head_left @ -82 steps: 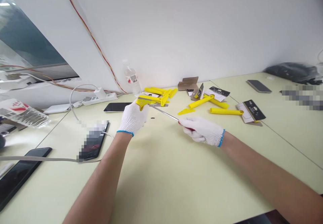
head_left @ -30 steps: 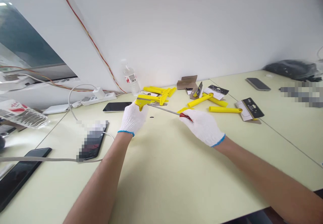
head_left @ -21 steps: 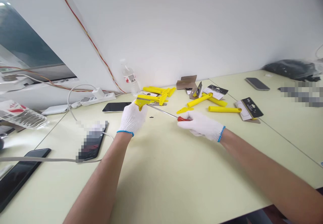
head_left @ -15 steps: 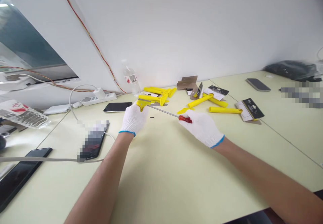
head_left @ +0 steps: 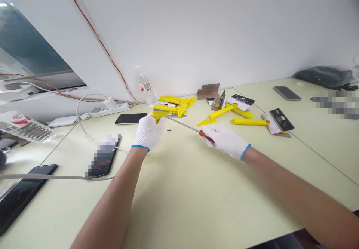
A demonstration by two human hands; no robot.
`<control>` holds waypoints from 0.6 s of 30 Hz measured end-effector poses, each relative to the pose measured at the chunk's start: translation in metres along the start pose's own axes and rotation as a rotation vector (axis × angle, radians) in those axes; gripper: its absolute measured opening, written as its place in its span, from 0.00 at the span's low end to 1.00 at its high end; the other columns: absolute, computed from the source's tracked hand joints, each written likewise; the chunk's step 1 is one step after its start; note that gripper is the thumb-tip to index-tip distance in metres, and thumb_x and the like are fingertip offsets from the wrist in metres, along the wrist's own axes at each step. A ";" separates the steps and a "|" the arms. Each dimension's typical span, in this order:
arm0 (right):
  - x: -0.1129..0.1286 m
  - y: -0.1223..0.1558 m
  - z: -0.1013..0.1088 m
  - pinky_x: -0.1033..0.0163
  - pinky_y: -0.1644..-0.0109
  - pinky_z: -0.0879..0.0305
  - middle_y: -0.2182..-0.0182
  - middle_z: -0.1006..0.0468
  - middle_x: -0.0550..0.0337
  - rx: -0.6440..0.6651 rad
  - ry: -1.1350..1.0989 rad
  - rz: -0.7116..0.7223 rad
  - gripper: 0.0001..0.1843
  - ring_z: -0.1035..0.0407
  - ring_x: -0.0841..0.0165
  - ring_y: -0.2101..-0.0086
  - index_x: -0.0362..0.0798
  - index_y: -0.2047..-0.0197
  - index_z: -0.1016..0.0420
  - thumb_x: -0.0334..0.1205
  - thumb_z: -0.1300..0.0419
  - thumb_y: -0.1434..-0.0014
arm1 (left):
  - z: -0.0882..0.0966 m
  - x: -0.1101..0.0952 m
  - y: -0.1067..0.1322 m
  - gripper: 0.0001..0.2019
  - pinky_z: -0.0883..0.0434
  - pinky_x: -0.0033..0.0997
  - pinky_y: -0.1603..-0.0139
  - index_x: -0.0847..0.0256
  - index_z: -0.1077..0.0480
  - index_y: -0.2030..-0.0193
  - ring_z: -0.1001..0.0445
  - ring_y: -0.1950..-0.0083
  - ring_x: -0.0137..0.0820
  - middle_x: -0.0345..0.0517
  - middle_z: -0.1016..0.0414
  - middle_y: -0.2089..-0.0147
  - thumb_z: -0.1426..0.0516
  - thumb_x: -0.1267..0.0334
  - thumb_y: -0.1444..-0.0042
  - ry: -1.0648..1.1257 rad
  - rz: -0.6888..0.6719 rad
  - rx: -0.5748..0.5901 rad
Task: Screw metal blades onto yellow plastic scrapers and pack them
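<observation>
- Desk (head_left: 179, 204): pale yellow-green top made of joined sections; it bears all the items below.
- Wall (head_left: 196, 36): white, behind the desk, with a red-and-yellow wire (head_left: 101, 43) running diagonally across it.
- Right hand (head_left: 224, 141): white knit glove with a blue cuff; fingers pressed together, pinching the red handle.
- Left hand (head_left: 147, 132): matching glove; fingers closed around the yellow grip of the scraper, held above the desk.
- Screwdriver (head_left: 182, 123): red handle (head_left: 205, 136), long steel shaft angled up-left; its tip lies at the scraper head, just beside the left glove.
- Scraper (head_left: 159, 112): yellow plastic with a metal blade, its head projecting beyond the left glove.
- Yellow handles (head_left: 250, 122): loose on the desk, right of the hands.
- Yellow parts (head_left: 175, 101): heaped near the wall, beyond the scraper.
- Packaging cards (head_left: 277, 120): black-and-white, lying among the handles; a brown card (head_left: 208, 91) stands nearer the wall.
- Phones (head_left: 130, 119): dark, several on the desk; one is pixelated (head_left: 103, 155).
- Power strip (head_left: 110, 110): white, against the wall, with a plug and white cable.
- Water bottle (head_left: 145, 91): clear, upright beside the wall.
- Screw (head_left: 169, 130): small and dark, on the desk just beside the scraper.
</observation>
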State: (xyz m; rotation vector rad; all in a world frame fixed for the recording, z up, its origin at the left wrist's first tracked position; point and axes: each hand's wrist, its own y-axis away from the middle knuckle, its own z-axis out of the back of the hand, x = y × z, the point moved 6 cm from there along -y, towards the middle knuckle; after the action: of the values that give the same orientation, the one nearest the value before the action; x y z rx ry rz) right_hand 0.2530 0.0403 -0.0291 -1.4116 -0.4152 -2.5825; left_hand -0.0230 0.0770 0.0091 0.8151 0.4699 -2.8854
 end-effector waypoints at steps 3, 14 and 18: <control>-0.004 0.003 -0.006 0.64 0.77 0.57 0.75 0.32 0.65 0.127 -0.160 -0.143 0.27 0.53 0.75 0.82 0.50 0.64 0.32 0.67 0.44 0.33 | 0.003 -0.001 -0.001 0.12 0.39 0.31 0.65 0.59 0.27 0.64 0.29 0.69 0.34 0.47 0.25 0.70 0.45 0.54 0.37 -0.026 0.000 -0.010; 0.016 0.012 0.001 0.60 0.65 0.48 0.60 0.16 0.54 -0.485 0.761 0.368 0.16 0.24 0.61 0.62 0.50 0.54 0.19 0.48 0.45 0.24 | 0.000 0.003 0.000 0.10 0.35 0.32 0.62 0.57 0.28 0.60 0.25 0.64 0.40 0.52 0.20 0.65 0.45 0.54 0.36 -0.072 0.015 0.007; 0.017 0.008 0.004 0.60 0.64 0.46 0.63 0.18 0.54 -0.374 0.709 0.406 0.18 0.26 0.63 0.65 0.48 0.57 0.21 0.48 0.47 0.24 | -0.001 0.001 0.000 0.11 0.35 0.33 0.61 0.57 0.29 0.62 0.25 0.65 0.39 0.51 0.21 0.65 0.45 0.53 0.36 -0.062 -0.001 0.019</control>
State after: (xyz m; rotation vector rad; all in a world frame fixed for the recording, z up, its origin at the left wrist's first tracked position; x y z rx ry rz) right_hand 0.2493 0.0341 -0.0109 -0.4795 0.4262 -2.6458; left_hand -0.0236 0.0768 0.0077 0.7259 0.4377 -2.9108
